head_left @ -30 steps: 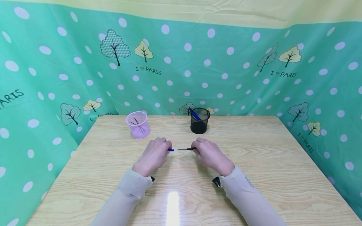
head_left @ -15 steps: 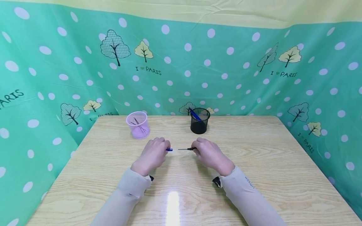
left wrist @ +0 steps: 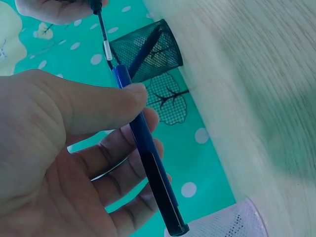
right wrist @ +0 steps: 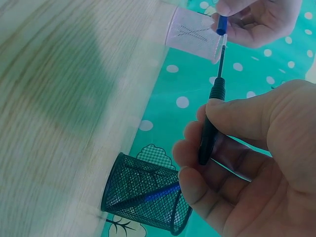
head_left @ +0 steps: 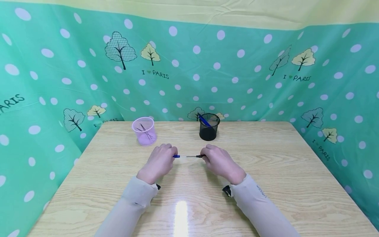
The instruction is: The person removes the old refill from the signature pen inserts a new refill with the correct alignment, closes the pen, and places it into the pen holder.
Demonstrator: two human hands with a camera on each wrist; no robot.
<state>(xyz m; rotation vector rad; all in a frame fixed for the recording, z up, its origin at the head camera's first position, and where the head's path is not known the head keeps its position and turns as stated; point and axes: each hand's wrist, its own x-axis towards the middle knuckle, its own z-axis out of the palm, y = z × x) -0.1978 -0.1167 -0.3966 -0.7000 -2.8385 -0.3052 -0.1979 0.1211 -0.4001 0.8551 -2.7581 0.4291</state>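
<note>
In the left wrist view my left hand point(left wrist: 84, 143) pinches a dark blue pen barrel point(left wrist: 143, 138) with a clip between thumb and fingers. My right hand point(right wrist: 252, 148) holds a black ribbed grip section point(right wrist: 212, 123) in the right wrist view, and a thin refill point(right wrist: 222, 61) with a pale end extends from it toward the barrel's open end. In the head view, the left hand point(head_left: 160, 161) and right hand point(head_left: 220, 161) face each other above the table, with the refill point(head_left: 190, 156) between them. Whether its tip touches the barrel is unclear.
Behind the left hand stands a lilac mesh cup point(head_left: 146, 138) with thin dark sticks inside. A black mesh cup point(head_left: 208, 133) holding a blue pen point(head_left: 204, 119) stands behind the right hand. A patterned green curtain point(head_left: 183, 72) hangs beyond the wooden table point(head_left: 266, 171).
My left hand has drawn slightly to the left with the blue barrel, widening the distance between the hands. The right hand stays in place.
</note>
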